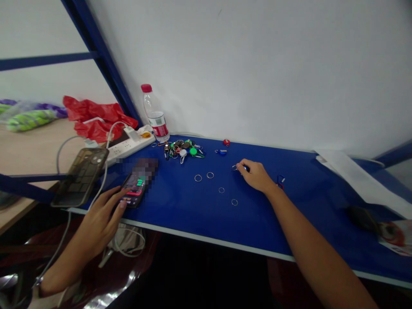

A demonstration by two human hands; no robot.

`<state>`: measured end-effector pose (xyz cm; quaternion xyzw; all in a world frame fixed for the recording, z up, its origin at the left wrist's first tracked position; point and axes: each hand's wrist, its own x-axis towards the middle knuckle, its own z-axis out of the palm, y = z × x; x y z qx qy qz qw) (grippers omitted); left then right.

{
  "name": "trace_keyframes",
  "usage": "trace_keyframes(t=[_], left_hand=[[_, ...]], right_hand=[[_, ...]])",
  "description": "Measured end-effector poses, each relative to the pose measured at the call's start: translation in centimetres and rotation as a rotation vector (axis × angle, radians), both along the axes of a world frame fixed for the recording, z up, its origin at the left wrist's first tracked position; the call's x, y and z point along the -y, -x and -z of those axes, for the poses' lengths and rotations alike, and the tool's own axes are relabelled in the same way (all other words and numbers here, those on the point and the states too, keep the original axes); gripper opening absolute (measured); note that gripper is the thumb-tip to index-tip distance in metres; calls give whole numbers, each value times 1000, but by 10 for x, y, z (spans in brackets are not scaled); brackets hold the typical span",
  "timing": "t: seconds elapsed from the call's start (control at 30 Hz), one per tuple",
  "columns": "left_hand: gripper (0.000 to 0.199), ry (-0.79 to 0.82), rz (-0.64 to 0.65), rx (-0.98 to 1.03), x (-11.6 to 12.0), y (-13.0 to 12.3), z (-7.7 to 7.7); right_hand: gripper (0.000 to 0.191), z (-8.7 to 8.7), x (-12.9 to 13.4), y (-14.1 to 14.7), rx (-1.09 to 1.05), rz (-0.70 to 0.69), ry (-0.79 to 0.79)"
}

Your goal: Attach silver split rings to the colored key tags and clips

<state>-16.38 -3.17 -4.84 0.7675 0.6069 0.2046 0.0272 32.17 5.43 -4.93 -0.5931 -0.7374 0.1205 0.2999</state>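
Observation:
My left hand has its fingers spread over the lower part of a lit phone on the blue tabletop. Farther right, my right hand is closed on a small dark keychain, whose metal end sticks out to the left. Two larger metal rings and two smaller rings lie left of and below that hand. Behind them are a blue keychain and a red one. A pile of colourful keychains sits near the wall.
A water bottle stands behind a white power strip. Left of the lit phone is another phone-shaped object with cables nearby. A red bag lies back left; white paper is at right.

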Motion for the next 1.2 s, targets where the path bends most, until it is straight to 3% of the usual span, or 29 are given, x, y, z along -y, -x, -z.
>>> trace_keyframes(t=[0.9,1.2], left_hand=[[60,2,-76,31,2,1,-3],[51,2,20,24,9,2,7]], right_hand=[[32,1,-1,1,-3,4,18],[33,0,-1,0,5,11,35]])
